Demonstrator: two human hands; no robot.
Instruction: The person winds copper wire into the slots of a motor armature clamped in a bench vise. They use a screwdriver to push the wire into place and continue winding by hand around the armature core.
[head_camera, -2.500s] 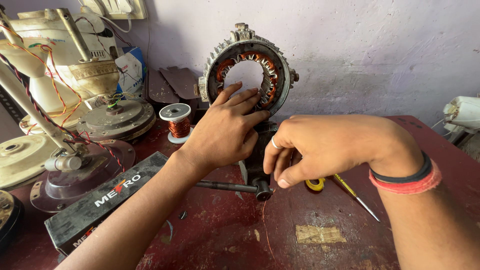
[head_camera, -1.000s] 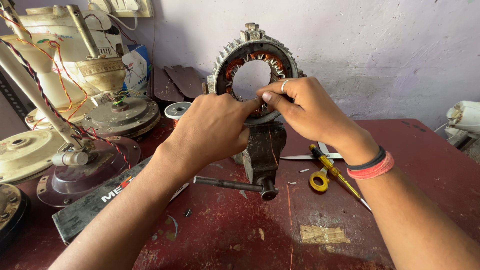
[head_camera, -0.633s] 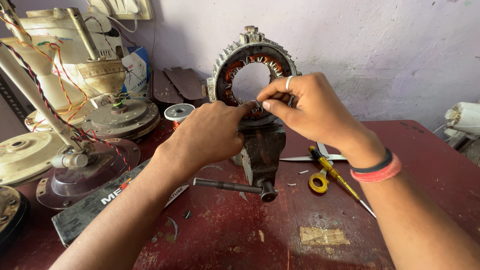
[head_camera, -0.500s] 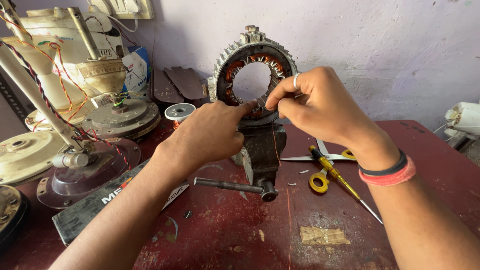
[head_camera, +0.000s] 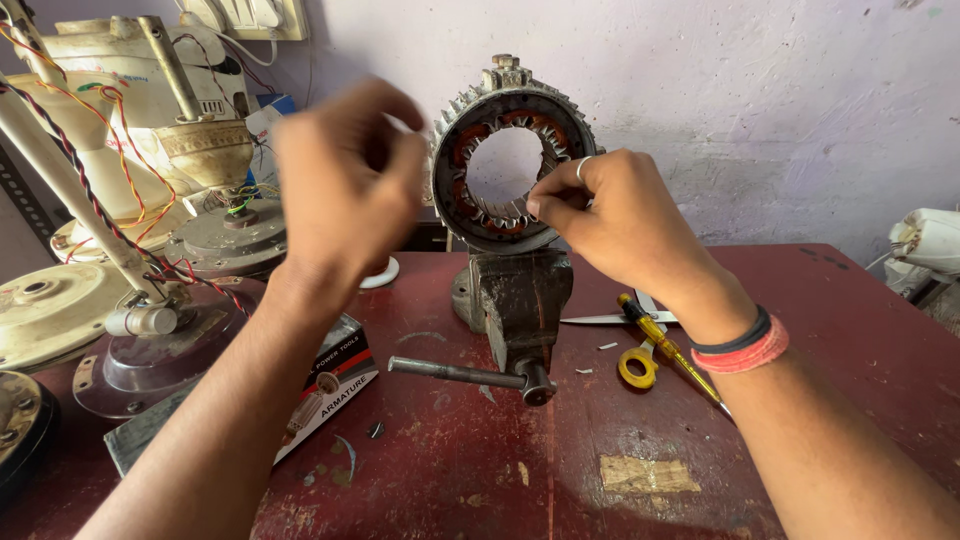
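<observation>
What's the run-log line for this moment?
left hand: raised, pinched, blurred | right hand: fingers at stator ring inner slots | ring upright in bench vise | scissors on table

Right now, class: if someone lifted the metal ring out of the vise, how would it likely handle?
The ring looks like stacked steel with copper coils inside, so probably heavy and stiff. Being round, it might roll on the table. The vise grips its lower edge, so a push likely won't shift it.

My left hand (head_camera: 345, 170) is motion-blurred, so I can't tell what its fingers pinch. It hides most of the wire spool (head_camera: 381, 272). The scissors (head_camera: 628, 340) lie partly behind my right wrist.
</observation>
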